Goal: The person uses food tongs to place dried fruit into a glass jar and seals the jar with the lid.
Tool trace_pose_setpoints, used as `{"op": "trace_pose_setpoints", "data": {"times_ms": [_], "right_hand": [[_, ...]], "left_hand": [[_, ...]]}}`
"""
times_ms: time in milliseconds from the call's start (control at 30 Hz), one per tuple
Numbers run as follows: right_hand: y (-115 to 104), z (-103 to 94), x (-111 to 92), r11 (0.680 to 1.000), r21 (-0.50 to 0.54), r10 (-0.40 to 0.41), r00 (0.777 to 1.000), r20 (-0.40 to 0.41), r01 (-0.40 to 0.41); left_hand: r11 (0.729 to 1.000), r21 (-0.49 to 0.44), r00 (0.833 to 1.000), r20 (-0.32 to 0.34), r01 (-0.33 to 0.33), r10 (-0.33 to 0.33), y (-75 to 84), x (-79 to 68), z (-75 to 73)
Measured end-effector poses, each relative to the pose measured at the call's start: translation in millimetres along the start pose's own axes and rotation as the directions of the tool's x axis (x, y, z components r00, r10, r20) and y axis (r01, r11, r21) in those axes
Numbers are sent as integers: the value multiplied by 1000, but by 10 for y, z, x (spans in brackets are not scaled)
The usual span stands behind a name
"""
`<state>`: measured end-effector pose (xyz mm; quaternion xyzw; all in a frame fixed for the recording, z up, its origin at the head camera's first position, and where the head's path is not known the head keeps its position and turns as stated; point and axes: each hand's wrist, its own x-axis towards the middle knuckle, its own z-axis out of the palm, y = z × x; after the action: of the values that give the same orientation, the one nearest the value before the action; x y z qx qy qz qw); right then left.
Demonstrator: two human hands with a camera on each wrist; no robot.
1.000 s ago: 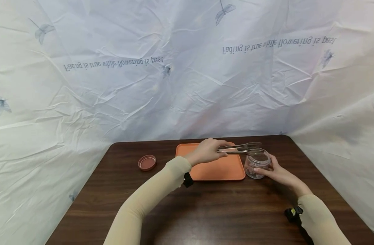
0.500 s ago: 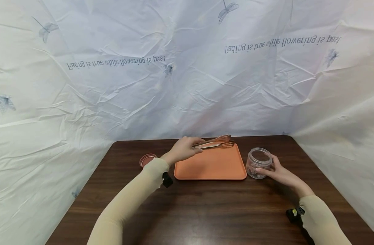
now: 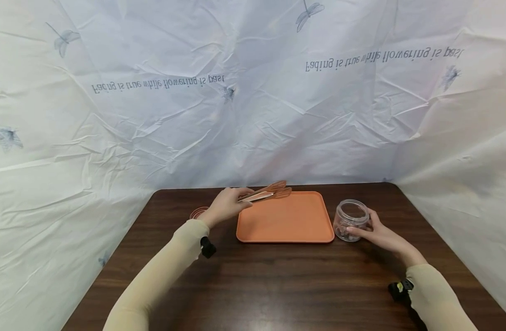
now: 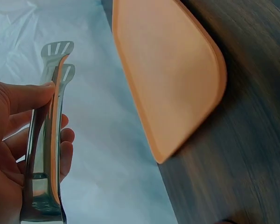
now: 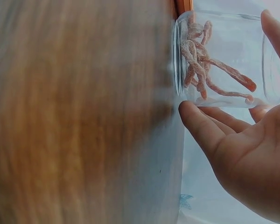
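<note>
My left hand [image 3: 225,206] grips a pair of metal tongs [image 3: 266,192] above the left part of an orange tray [image 3: 285,221]. In the left wrist view, the thumb lies on one arm of the tongs [image 4: 54,135] and the fingers on the other; the slotted tips are slightly apart with nothing between them. A clear jar [image 3: 350,219] without its lid stands upright just right of the tray. My right hand [image 3: 380,235] holds its right side, thumb in front and fingers behind. Several twisted, pinkish-brown strips [image 5: 198,58] lie in the jar's bottom, their exact kind unclear.
A reddish round lid [image 3: 198,212] sits on the dark wooden table [image 3: 269,285], partly hidden behind my left hand. White printed sheeting [image 3: 261,115] hangs behind the table and along its sides.
Leftward from above the jar, my left hand has carried the tongs across the tray, and it now partly covers the lid. My right hand and the jar stay in place.
</note>
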<state>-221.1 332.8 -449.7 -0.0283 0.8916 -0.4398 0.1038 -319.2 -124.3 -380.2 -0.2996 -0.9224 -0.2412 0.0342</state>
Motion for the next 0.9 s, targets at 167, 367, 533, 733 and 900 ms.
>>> {"op": "trace_pose_setpoints", "data": {"times_ms": [167, 367, 533, 733, 900], "right_hand": [[-7, -5, 1, 1000, 3, -4, 1000, 1, 4], [-7, -3, -2, 1000, 6, -5, 1000, 4, 5], [-16, 0, -7, 1000, 5, -12, 1000, 0, 12], [0, 1, -2, 1000, 6, -18, 1000, -4, 18], [4, 5, 2, 1000, 4, -19, 1000, -4, 19]], "left_hand": [[1000, 8, 999, -28, 19, -19, -71, -53, -27], [998, -19, 997, -56, 58, -59, -191, -109, -35], [990, -41, 985, -107, 134, -138, -344, -144, -28], [974, -96, 947, -232, 204, -221, -480, -200, -9], [943, -172, 892, -312, 286, -328, -578, -229, 38]]}}
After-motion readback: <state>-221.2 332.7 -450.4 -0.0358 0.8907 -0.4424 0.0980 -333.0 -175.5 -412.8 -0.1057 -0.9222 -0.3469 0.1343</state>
